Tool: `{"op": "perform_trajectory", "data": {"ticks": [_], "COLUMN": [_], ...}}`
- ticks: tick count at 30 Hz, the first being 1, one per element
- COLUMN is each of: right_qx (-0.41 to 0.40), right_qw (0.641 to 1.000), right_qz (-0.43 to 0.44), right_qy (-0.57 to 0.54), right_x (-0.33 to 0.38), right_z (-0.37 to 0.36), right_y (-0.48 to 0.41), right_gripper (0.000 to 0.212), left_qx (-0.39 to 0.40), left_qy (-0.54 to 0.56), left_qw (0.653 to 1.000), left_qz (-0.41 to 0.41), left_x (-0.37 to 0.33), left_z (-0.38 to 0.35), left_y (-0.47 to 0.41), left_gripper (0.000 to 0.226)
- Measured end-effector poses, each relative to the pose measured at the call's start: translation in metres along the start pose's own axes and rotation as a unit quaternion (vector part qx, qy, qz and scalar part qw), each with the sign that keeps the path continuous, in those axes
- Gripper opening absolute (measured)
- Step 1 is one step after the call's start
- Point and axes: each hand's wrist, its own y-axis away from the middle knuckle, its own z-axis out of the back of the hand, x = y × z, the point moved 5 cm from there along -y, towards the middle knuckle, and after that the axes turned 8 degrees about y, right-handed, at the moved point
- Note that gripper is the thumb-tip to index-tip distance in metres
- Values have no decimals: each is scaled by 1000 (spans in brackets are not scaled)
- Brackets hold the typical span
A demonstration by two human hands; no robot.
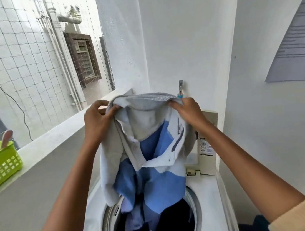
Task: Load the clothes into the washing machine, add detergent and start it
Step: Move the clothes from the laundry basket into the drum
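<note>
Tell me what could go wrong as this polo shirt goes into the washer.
1. The left hand and right hand hold the polo shirt by its collar, and its grey side hangs right at the drum rim. If dropped now, that part may land outside the drum.
2. The collar is raised close to the wall tap behind it, so it might snag there.

Left hand (97, 118) and right hand (187, 110) pinching grey-blue shirt (151, 152) collar, hem hanging into washing machine (205, 194) drum
</note>
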Motion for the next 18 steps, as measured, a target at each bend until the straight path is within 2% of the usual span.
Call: {"op": "perform_trajectory", "data": {"ticks": [2, 4, 7, 9, 11, 14, 16, 18], "right_qx": [19, 64, 179, 272, 316, 314, 264, 201], "right_qw": [1000, 998, 982, 961, 947, 949, 963, 977], "right_qz": [2, 25, 52, 47, 40, 40, 53, 68], "right_qy": [25, 16, -27, -2, 27, 4, -9, 33], "right_x": [-15, -22, -25, -33, -44, -56, -59, -62], "right_z": [-1, 1, 9, 10, 11, 12, 17, 23], "right_y": [1, 3, 8, 12, 16, 15, 12, 7], "right_gripper": [46, 41, 29, 38, 44, 37, 27, 21], "left_qx": [7, 32, 76, 105, 155, 185, 188, 199], "left_qy": [-14, 9, 71, 56, 45, 38, 46, 48], "left_qw": [999, 996, 984, 982, 975, 969, 968, 964], "left_qz": [41, 84, 144, 147, 153, 157, 161, 170], "left_x": [20, 36, 51, 57, 61, 66, 69, 71], "left_z": [5, 10, 18, 22, 18, 14, 12, 10], "left_y": [2, 4, 9, 11, 15, 20, 20, 21], "left_gripper": [19, 19, 16, 26, 35, 37, 34, 32]}}
